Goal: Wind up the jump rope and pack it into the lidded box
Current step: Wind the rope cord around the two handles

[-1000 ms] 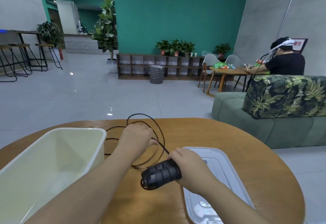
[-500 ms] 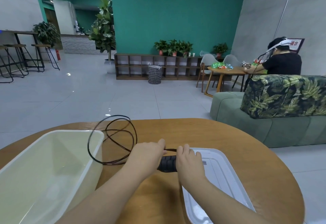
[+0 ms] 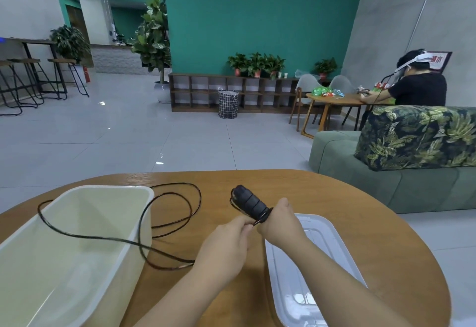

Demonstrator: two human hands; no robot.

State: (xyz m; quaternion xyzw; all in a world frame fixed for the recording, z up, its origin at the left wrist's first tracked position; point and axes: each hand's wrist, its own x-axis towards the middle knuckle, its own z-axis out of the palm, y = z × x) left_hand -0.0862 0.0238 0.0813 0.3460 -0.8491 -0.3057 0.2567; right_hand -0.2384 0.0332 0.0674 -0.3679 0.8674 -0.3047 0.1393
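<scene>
My right hand (image 3: 279, 223) grips the lower end of the black ribbed jump rope handles (image 3: 249, 204), which point up and away to the left. My left hand (image 3: 226, 245) pinches the thin black rope (image 3: 144, 223) right at the handles' base, where a few turns are wrapped. The loose rope runs from my left hand across the table, over the rim of the open cream box (image 3: 77, 236) and loops back on the wood. The clear lid (image 3: 314, 262) lies flat on the table under my right forearm.
The round wooden table (image 3: 360, 236) ends close on the right, with a green sofa (image 3: 386, 185) beyond it. A person sits at another table (image 3: 332, 99) at the far right. Grey tiled floor stretches ahead.
The handles swung from lying sideways between my hands to pointing up and away. The rope loops spread out leftward and one now drapes over the box rim.
</scene>
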